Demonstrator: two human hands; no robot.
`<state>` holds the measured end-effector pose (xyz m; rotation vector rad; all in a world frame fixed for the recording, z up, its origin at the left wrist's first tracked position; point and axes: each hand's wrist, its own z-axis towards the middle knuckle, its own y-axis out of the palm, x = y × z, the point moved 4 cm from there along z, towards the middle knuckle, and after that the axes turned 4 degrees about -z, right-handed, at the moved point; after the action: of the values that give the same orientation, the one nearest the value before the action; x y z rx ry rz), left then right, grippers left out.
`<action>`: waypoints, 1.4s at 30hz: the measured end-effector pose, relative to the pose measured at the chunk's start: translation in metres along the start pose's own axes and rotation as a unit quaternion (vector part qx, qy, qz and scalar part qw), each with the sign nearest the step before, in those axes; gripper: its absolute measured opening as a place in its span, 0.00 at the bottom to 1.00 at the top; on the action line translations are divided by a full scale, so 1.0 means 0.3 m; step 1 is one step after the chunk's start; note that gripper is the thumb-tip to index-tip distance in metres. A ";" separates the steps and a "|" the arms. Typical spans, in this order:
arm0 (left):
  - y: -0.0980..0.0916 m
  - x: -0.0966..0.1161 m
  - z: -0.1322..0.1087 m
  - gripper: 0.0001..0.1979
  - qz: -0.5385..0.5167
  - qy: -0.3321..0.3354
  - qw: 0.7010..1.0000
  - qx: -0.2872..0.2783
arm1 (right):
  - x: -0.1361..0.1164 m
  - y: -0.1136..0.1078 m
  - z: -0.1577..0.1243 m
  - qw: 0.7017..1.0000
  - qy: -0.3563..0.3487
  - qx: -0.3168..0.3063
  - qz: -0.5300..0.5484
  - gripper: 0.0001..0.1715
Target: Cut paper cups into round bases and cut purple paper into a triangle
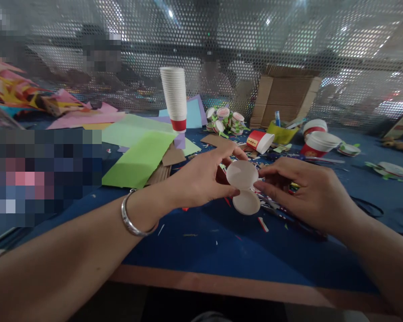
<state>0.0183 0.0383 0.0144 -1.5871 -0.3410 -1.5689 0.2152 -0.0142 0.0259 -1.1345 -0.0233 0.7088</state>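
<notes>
- White disc (242,175) is held by its rim in the half-curled left hand (204,176), presumably for steadiness.
- Its right edge is pinched by the nearly closed right hand (300,183).

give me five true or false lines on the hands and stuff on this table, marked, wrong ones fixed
1. The left hand holds a round white piece between thumb and fingers. True.
2. The silver bracelet is on the right wrist. False: the silver bracelet is on the left wrist.
3. A cardboard box stands behind the yellow container. True.
4. The tall cup stack is all green. False: the tall cup stack is white with red at the bottom.
5. A blue marker sticks up from the yellow container. True.
</notes>
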 end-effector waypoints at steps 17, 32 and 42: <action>0.057 -0.024 0.010 0.28 -0.205 -0.013 0.974 -0.091 | -0.002 0.013 0.006 1.000 0.008 -0.003 0.002 0.08; 0.057 0.011 0.002 0.26 -0.196 -0.037 0.977 -0.077 | -0.012 0.002 0.005 1.000 0.030 0.011 -0.001 0.11; 0.008 -0.011 0.010 0.30 -0.221 -0.077 0.969 0.075 | 0.036 -0.027 0.012 0.998 0.046 0.032 -0.042 0.11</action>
<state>0.0214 0.0404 0.0109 -1.5865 -0.9316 -1.6998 0.2264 -0.0075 0.0306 -1.0965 0.0291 0.5792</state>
